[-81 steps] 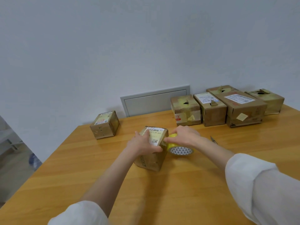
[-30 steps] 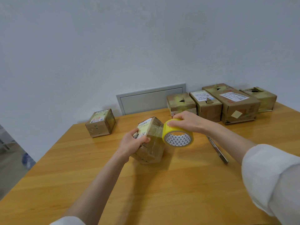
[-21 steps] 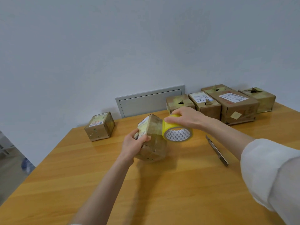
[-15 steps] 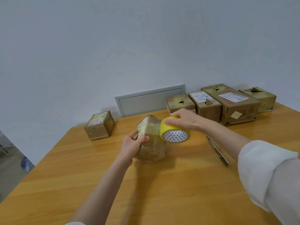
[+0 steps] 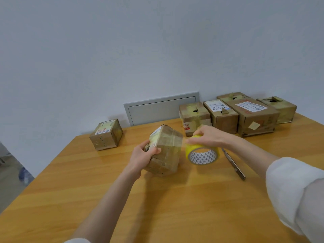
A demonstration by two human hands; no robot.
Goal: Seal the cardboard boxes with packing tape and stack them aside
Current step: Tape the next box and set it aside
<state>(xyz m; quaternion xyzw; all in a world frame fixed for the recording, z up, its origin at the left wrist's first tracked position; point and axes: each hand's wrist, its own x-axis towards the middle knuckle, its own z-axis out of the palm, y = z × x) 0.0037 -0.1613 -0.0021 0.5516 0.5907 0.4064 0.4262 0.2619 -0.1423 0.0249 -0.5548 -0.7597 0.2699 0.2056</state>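
A small cardboard box [image 5: 168,148] stands tilted on one edge on the wooden table [image 5: 175,207], with clear tape across its upper faces. My left hand [image 5: 142,157] grips its left side, thumb on the near face. My right hand [image 5: 208,136] grips the top of a yellow packing tape roll [image 5: 202,154] just right of the box. A short strip of tape runs from the roll to the box's right edge.
A sealed small box [image 5: 106,135] sits at the table's back left. Several boxes with open or torn tops [image 5: 235,114] line the back right by the wall. A utility knife [image 5: 234,163] lies right of the roll. A grey wall panel [image 5: 161,109] is behind the table.
My right hand has pulled the tape roll away to the right and down from the box, drawing tape out. The box is tilted up on its edge compared with 2.7 s ago.
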